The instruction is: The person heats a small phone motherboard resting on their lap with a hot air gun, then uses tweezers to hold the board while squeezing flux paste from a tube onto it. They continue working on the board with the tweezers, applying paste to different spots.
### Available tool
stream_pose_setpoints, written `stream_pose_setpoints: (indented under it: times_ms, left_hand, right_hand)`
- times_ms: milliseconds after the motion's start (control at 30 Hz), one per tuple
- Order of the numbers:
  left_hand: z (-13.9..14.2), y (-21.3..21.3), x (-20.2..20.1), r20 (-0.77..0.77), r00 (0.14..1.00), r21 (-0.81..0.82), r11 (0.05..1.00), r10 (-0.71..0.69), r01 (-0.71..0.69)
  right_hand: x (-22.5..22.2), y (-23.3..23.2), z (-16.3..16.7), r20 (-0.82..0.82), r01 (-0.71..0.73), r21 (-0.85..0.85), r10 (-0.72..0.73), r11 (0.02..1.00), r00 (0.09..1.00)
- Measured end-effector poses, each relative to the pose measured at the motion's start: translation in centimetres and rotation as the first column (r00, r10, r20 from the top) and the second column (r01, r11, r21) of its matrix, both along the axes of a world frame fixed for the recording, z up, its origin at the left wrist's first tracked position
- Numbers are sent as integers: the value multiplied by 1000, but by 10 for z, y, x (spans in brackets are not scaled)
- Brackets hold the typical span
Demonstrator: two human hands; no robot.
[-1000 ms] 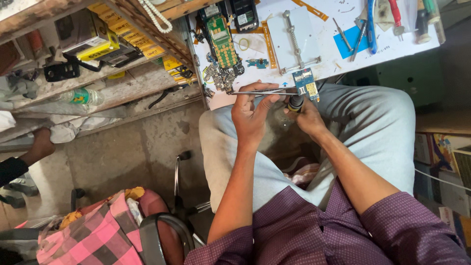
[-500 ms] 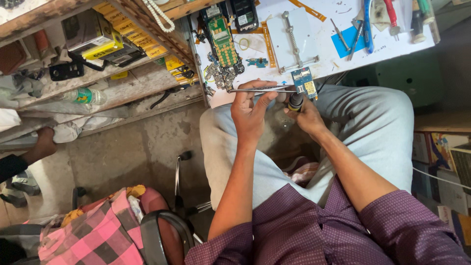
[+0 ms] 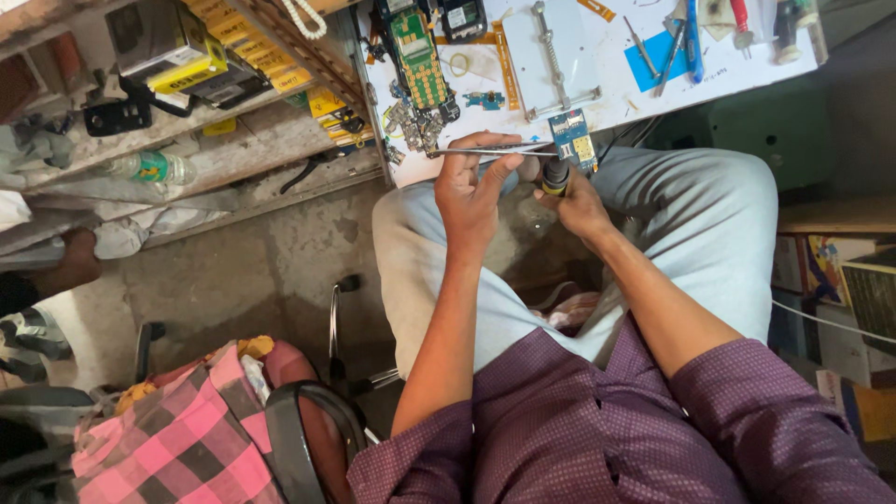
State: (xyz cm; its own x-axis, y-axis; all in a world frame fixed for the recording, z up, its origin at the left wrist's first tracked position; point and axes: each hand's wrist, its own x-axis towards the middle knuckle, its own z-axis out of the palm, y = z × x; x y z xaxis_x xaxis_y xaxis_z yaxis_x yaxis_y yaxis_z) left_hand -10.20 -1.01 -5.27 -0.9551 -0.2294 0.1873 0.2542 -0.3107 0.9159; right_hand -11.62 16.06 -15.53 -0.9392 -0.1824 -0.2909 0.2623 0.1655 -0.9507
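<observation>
Even, soft daylight; sharp focus, dimmer lower-left corner.

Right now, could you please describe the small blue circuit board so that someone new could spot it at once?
Find the white workbench at the top, then its near edge above the person's knees. There the small blue circuit board sits just above the right hand, with the tweezers in the left hand pointing at it. Unlike the long green board further back, it is short, blue and gold-patched.

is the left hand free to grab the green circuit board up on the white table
Probably not as things stand. The left hand is pinching tweezers against the small blue board. The green circuit board lies uncovered on the white table just beyond, so only the tweezers hinder it.
</observation>
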Motion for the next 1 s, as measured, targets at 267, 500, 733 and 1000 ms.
stream_pose_setpoints:
  times_ms: [267,500,733,1000]
  left_hand:
    - [2,0,0,-7,1000,24,1000,-20,20]
    - [5,0,1,3,1000,17,999,-29,29]
    - [6,0,1,11,1000,15,1000,-27,27]
    - [7,1,1,8,1000,11,1000,-19,19]
  right_hand:
    - [1,0,4,31,1,-31,0,1000,1000]
    - [4,1,6,52,11,15,-12,1000,999]
    - [4,1,9,43,4,-18,-3,1000,999]
    - [4,2,7,32,-2,1,2,1000,1000]
